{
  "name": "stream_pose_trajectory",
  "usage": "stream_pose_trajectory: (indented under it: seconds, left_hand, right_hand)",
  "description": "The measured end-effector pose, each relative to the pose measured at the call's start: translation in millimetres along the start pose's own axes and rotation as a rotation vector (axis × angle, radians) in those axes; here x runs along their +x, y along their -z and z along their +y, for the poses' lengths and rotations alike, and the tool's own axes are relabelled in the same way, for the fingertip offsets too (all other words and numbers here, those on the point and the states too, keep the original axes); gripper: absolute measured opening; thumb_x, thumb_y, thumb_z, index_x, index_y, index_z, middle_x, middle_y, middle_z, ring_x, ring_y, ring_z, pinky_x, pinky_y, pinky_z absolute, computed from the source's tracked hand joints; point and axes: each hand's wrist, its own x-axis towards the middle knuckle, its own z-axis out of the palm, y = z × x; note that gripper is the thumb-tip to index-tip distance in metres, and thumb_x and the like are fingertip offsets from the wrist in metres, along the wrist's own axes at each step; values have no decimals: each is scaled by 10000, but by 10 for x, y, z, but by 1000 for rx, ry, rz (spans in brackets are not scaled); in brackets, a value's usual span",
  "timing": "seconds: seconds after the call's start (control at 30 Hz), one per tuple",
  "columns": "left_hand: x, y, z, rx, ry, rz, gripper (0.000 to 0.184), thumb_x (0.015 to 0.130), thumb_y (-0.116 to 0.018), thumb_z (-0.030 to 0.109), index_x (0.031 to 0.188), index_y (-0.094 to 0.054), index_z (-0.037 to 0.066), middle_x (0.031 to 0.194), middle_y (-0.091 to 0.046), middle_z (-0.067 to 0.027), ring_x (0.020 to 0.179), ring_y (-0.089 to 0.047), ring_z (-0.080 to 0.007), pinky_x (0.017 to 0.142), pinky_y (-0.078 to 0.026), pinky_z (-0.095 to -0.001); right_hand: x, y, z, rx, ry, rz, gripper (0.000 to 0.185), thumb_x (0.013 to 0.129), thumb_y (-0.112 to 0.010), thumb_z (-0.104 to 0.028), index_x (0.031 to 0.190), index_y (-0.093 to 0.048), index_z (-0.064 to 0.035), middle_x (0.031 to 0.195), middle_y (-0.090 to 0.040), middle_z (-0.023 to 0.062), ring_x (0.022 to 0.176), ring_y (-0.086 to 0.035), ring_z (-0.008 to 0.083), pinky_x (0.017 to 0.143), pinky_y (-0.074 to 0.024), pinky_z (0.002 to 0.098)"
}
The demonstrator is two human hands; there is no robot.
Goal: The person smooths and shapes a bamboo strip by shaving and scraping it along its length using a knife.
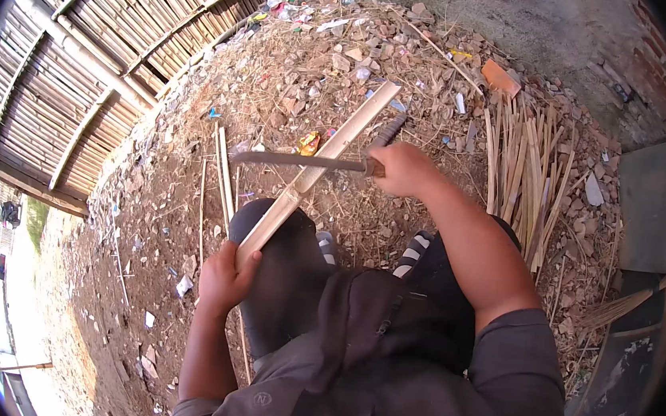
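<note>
My left hand (227,276) is closed around the near end of a split bamboo piece (350,127). The pale hollow inside of the bamboo faces up, and the strip slants away to the upper right. In my right hand (405,171) is the handle of a machete (297,160) with a long dark blade and a slightly hooked tip. The blade lies crosswise over the middle of the bamboo; whether it touches is hard to tell. Just beyond my right hand is a dark ridged rod (388,130), partly hidden by the hand.
A pile of split bamboo strips (525,174) lies to the right. More thin strips (224,169) lie left of my knees. Rubble and litter cover the ground, including a brick piece (501,78). A bamboo wall (115,51) stands at upper left, a brick wall (558,37) at upper right.
</note>
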Motion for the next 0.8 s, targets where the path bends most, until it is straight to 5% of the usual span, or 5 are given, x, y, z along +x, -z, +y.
stream_pose_trajectory:
  seconds: [0.07, 0.37, 0.47, 0.57, 0.8]
  left_hand:
    - [26, 34, 8, 10, -4, -2, 474, 946, -655, 470, 909, -587, 3, 782, -657, -266, 783, -661, -475, 696, -491, -554]
    - [55, 8, -21, 18, -6, 0, 465, 936, -666, 474, 919, -601, 14, 768, -661, -256, 768, -664, -469, 686, -497, -555]
    - [-9, -46, -63, 19, -6, 26, 464, 931, -672, 474, 911, -599, 16, 760, -661, -250, 755, -667, -460, 681, -502, -547]
    - [2, -43, -51, 32, -24, 77, 465, 929, -673, 475, 899, -595, 17, 748, -657, -244, 741, -672, -445, 673, -508, -536]
    - [23, -67, -74, -49, -58, 84, 442, 929, -681, 451, 908, -597, 18, 728, -644, -232, 711, -652, -453, 649, -491, -533]
  right_hand:
    - [107, -62, 317, 279, -195, 26, 186, 801, -706, -180, 962, -690, -87, 817, -692, 170, 825, -698, 384, 733, -540, 494]
    - [-143, 154, -325, -300, 71, -141, 266, 789, -723, -205, 1028, -685, -94, 867, -698, 196, 853, -692, 407, 768, -549, 504]
    - [35, 15, 370, 173, -211, 208, 243, 780, -705, -196, 1009, -698, -113, 890, -718, 185, 887, -707, 373, 783, -562, 492]
    - [6, 165, 228, -92, -219, 98, 247, 785, -714, -215, 1006, -698, -105, 901, -722, 185, 887, -710, 371, 790, -562, 495]
    - [-123, 184, -7, -125, -6, 28, 243, 795, -714, -211, 1003, -680, -91, 885, -710, 186, 873, -707, 372, 764, -551, 505]
